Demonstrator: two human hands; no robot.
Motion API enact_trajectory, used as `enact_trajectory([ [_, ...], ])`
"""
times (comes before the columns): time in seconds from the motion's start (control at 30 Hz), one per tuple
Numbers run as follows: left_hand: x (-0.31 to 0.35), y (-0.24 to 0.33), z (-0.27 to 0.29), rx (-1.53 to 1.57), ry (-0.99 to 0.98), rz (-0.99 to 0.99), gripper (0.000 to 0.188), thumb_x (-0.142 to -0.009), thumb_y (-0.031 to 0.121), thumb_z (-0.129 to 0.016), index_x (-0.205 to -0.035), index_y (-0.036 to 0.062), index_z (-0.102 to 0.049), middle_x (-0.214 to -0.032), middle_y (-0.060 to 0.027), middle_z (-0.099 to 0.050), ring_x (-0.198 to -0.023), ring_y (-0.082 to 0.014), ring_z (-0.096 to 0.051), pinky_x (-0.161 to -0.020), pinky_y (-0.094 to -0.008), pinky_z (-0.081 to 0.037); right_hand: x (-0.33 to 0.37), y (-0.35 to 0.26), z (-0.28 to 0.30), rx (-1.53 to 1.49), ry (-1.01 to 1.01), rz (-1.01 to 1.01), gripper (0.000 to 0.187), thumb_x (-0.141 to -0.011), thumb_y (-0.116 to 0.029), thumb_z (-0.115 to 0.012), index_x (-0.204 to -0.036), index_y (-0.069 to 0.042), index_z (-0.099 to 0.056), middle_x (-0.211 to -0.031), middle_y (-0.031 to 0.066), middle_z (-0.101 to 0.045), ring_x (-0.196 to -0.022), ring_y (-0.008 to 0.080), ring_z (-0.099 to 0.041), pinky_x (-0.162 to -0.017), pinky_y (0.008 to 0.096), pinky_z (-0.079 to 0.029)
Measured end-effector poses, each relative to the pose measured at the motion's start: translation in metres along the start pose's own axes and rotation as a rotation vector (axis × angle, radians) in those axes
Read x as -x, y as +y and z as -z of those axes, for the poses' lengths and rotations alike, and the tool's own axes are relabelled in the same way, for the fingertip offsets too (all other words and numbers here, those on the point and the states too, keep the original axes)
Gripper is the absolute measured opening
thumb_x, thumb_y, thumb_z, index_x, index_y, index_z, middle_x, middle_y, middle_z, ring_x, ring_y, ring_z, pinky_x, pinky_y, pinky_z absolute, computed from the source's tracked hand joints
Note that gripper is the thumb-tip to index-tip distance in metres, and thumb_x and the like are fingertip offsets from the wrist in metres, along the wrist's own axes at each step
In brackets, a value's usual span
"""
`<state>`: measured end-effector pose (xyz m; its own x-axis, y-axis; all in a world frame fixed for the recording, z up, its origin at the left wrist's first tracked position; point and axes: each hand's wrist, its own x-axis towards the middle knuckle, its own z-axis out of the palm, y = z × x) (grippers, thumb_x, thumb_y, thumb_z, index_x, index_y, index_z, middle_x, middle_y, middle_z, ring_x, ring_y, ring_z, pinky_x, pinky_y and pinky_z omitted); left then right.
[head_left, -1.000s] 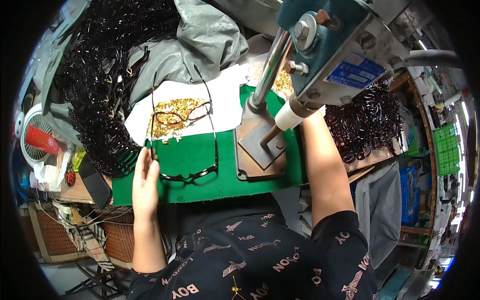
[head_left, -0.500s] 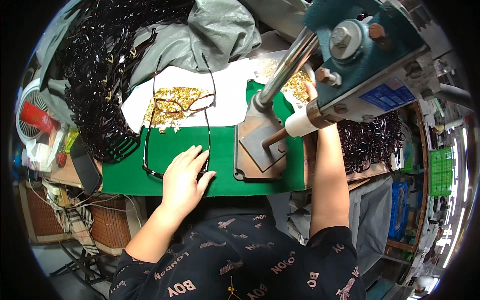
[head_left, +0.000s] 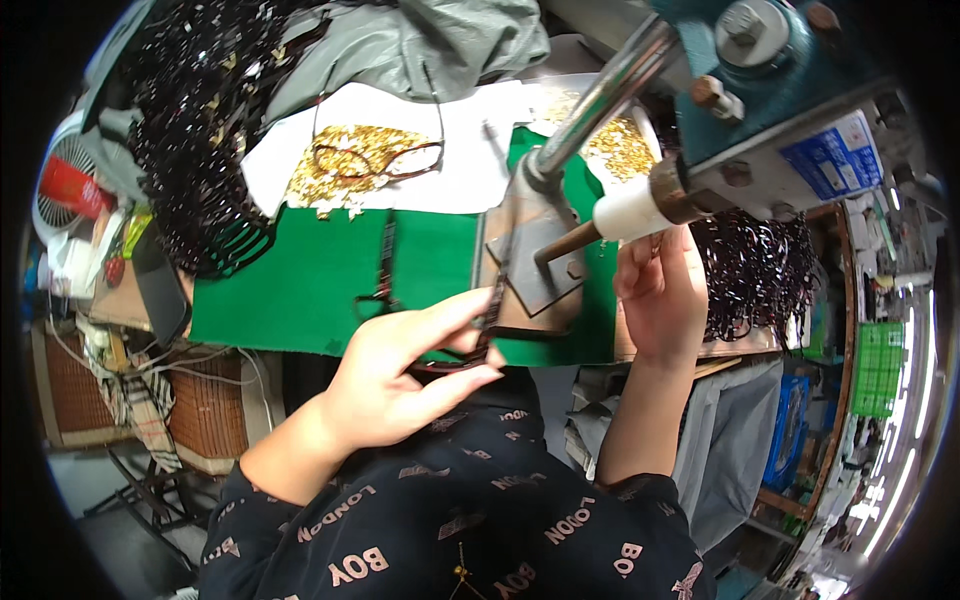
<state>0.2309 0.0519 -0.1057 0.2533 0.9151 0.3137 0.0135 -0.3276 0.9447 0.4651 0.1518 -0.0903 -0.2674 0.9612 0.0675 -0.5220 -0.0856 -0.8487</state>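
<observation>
My left hand (head_left: 405,365) is closed on a dark eyeglass frame (head_left: 493,318), its thumb and fingers around one hinge corner. The frame is lifted at the near edge of the green mat (head_left: 270,295), and motion blurs its long temples. To the right, my right hand (head_left: 662,285) is raised beside the white cylinder of the press (head_left: 628,212). Its fingers are pinched together, and whatever they hold is too small to tell. A second pair of eyeglasses (head_left: 413,160) lies on a white cloth (head_left: 470,185), over a heap of small gold-coloured pieces (head_left: 310,185).
The metal press base (head_left: 537,270) stands on the mat. Behind it, a pale tray (head_left: 648,135) holds more gold pieces. Dark frame parts are heaped left (head_left: 190,150) and right (head_left: 755,270). A phone-like dark slab (head_left: 160,280) and a small fan (head_left: 70,150) are at far left.
My left hand has lifted the eyeglass frame off the mat and moved it right and nearer. My right hand has come back from the tray of gold pieces to beside the press.
</observation>
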Motion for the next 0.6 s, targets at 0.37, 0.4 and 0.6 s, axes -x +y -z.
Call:
enact_trajectory([
  [0.37, -0.021, 0.007, -0.018, 0.031, -0.022, 0.017, 0.068, -0.078, -0.006, -0.063, -0.137, -0.0024, -0.029, -0.105, -0.0128, -0.059, -0.092, -0.0173, -0.060, -0.083, -0.0296, -0.047, 0.049, 0.018, -0.062, 0.042, 0.023, -0.003, 0.014, -0.079, 0.004, -0.063, -0.090, 0.000, -0.056, -0.078, 0.0085, -0.058, -0.070, 0.0136, -0.054, -0.069, 0.0258, -0.045],
  [0.4, -0.021, 0.010, -0.017, 0.015, -0.016, 0.016, 0.068, -0.078, -0.005, -0.063, -0.137, -0.0021, -0.030, -0.106, -0.0128, -0.059, -0.092, -0.0178, -0.061, -0.083, -0.0299, -0.047, 0.046, 0.020, -0.063, 0.110, -0.020, 0.048, 0.014, -0.078, 0.004, -0.063, -0.089, 0.000, -0.056, -0.080, 0.0075, -0.057, -0.072, 0.0129, -0.053, -0.070, 0.0249, -0.044],
  [0.6, -0.020, 0.013, -0.013, -0.060, 0.009, -0.101, 0.069, -0.077, -0.002, -0.066, -0.136, -0.0014, -0.032, -0.110, -0.0142, -0.059, -0.094, -0.0197, -0.061, -0.083, -0.0293, -0.047, 0.044, 0.026, -0.067, 0.275, -0.051, 0.108, 0.012, -0.077, 0.004, -0.065, -0.084, -0.001, -0.056, -0.087, 0.0036, -0.052, -0.078, 0.0107, -0.050, -0.074, 0.0216, -0.040],
])
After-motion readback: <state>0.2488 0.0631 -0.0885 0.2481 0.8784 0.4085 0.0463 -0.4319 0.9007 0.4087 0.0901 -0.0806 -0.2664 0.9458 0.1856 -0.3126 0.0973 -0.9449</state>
